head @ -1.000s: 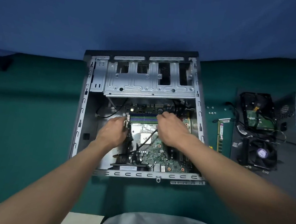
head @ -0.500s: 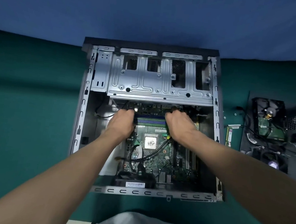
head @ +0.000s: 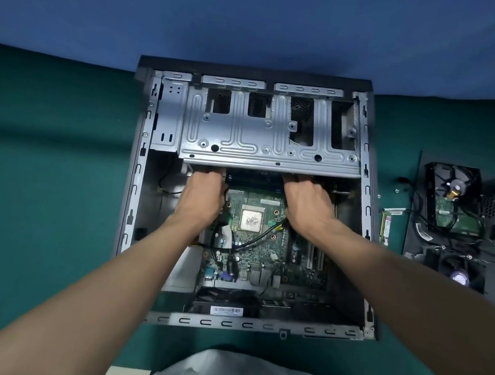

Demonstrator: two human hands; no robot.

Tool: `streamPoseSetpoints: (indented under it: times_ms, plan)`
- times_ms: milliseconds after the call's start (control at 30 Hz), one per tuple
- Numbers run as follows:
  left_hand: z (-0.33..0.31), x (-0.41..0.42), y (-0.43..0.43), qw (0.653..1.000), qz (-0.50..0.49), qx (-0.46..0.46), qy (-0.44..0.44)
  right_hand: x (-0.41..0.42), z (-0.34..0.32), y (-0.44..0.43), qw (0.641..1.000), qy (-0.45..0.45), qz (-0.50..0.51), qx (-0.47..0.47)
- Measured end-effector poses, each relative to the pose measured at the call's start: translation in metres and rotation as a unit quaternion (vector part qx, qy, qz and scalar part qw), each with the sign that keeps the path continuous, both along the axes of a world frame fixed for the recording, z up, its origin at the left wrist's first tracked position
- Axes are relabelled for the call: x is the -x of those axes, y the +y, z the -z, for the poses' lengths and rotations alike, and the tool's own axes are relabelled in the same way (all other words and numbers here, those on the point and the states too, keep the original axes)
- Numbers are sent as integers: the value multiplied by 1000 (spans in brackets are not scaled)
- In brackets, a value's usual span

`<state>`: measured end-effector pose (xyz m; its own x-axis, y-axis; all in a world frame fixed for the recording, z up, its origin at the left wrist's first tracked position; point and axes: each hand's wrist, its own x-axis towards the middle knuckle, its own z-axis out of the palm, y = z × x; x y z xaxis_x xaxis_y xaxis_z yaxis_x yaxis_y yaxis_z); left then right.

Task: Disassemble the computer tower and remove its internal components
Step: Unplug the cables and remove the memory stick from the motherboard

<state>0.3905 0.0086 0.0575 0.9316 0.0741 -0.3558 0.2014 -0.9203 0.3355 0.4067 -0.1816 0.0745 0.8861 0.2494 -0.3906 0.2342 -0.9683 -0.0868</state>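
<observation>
Two grips work side by side deep inside the open computer case (head: 137, 176), which lies flat on the green table (head: 42, 198). The left grip (head: 203, 196) and the right grip (head: 308, 206) both point away from the person. Their fingertips are tucked under the near edge of the metal drive cage (head: 268, 147), so I cannot tell whether either grip holds anything or only presses.

Between the two grips run the memory sticks (head: 256, 181), half hidden by that same overhanging edge, with very little room above them. Just nearer the person than the grips, between the wrists, sits the processor (head: 251, 220) on the green motherboard (head: 263, 258). A black cable (head: 253, 242) crosses the board from under the right grip toward the left forearm.

Left of the left grip there is bare case floor up to the left wall. Right of the right grip the gap to the right wall is narrower. Near the elbows, a black fan (head: 226, 301) sits against the case's near rail.

Well right of the right grip, outside the case, lie a loose memory stick (head: 387, 228), a hard drive (head: 450, 207) and a cooler fan (head: 458, 274).
</observation>
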Motion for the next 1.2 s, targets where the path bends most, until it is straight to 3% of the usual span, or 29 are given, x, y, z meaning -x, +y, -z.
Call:
streamPoseSetpoints:
  times_ms: [167,267,367,467,533,667,900,1200]
  plan:
    - [-6,27,9,994,-84,53,-43,2,13,2,999,16,37,-3]
    - [-11,51,14,992,-122,39,3,0,5,7,1000,3,24,15]
    - [-8,72,15,985,-114,32,129,24,-5,20,993,-65,-90,-41]
    - [-1,83,15,975,-83,46,199,58,-12,36,955,20,-247,-162]
    - [2,81,15,976,-60,10,207,72,-9,47,923,75,-335,-174]
    - [4,80,15,973,-28,-61,220,78,2,57,901,69,-416,-99]
    - [5,82,12,957,46,-157,239,81,-5,72,892,33,-447,56]
    - [6,81,12,948,83,-201,231,80,-18,85,840,2,-530,114]
